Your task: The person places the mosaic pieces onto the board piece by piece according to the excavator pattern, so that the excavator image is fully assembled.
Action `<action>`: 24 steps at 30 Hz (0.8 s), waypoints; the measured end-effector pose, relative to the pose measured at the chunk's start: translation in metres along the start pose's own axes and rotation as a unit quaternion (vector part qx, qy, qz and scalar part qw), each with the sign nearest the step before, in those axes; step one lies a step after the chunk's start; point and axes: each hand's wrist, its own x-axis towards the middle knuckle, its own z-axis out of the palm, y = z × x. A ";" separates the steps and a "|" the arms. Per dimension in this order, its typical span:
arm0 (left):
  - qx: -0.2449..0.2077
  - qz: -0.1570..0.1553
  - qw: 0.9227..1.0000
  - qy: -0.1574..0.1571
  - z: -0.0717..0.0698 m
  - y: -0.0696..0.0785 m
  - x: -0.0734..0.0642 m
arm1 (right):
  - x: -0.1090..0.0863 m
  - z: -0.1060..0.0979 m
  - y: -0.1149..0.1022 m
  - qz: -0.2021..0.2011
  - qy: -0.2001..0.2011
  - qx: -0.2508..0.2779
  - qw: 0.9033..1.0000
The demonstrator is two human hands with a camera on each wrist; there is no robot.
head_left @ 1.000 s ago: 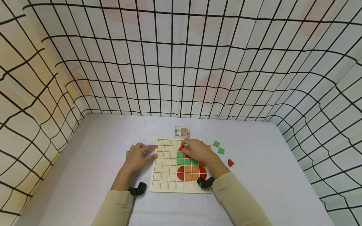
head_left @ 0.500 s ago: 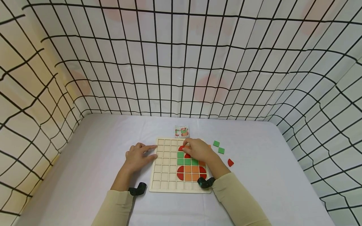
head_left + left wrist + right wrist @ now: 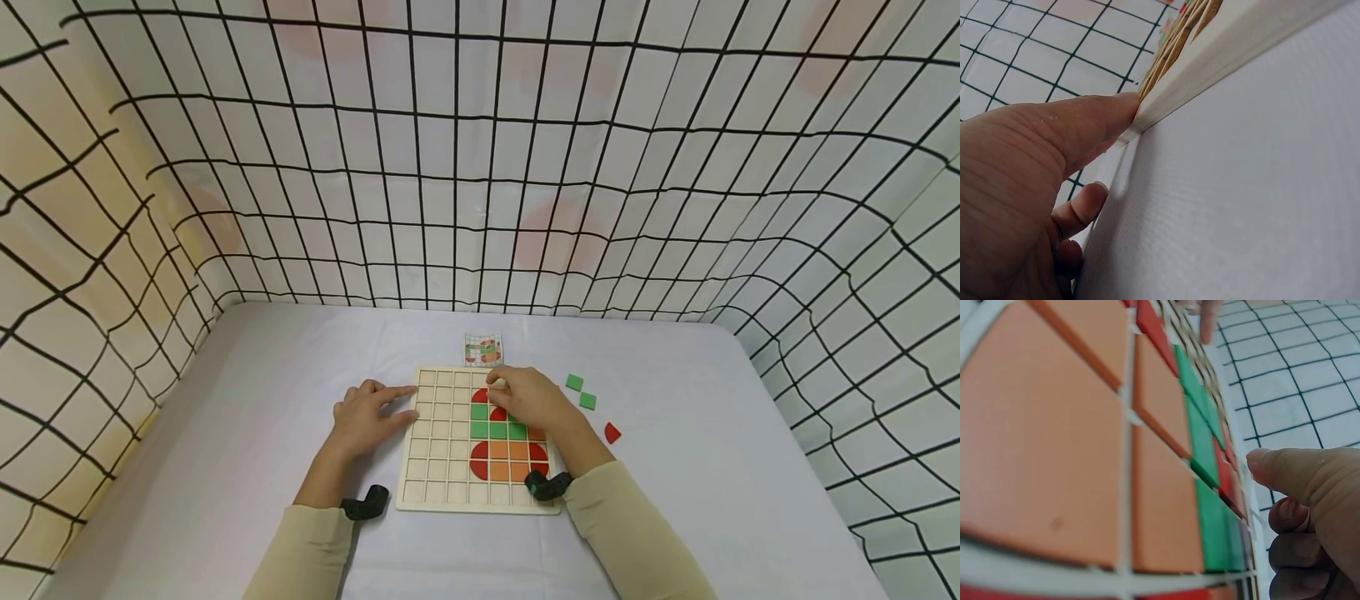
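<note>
A pale wooden grid board [image 3: 437, 469] lies on the white cloth, with green tiles [image 3: 497, 430], orange tiles [image 3: 508, 461] and rounded red tiles [image 3: 478, 461] in cells on its right half. My left hand [image 3: 367, 421] rests at the board's left edge, thumb and index finger extended against it; in the left wrist view, the thumb [image 3: 1094, 122] touches the rim. My right hand [image 3: 528, 398] is over the upper right of the board, index finger and thumb near the top cells. Whether a tile is between those fingertips is hidden. In the right wrist view, its other fingers [image 3: 1297, 550] are curled.
Two loose green tiles [image 3: 581, 392] and a red quarter-round tile [image 3: 612, 433] lie right of the board. Behind it stands a small printed pattern card [image 3: 482, 350]. Black wire mesh [image 3: 480, 200] encloses the table at the back and sides.
My right hand has shifted slightly right and away from me, uncovering more of the red tiles beneath it. My left hand has stayed at the board's edge.
</note>
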 end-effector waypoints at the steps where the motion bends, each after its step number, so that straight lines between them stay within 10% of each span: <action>1: 0.000 0.000 1.000 0.000 0.000 0.000 0.000 | -0.001 -0.002 0.001 0.005 0.005 0.003 1.000; 24: 0.003 0.000 1.000 -0.004 0.000 0.000 0.000 | -0.046 -0.020 0.060 0.107 0.059 0.040 0.992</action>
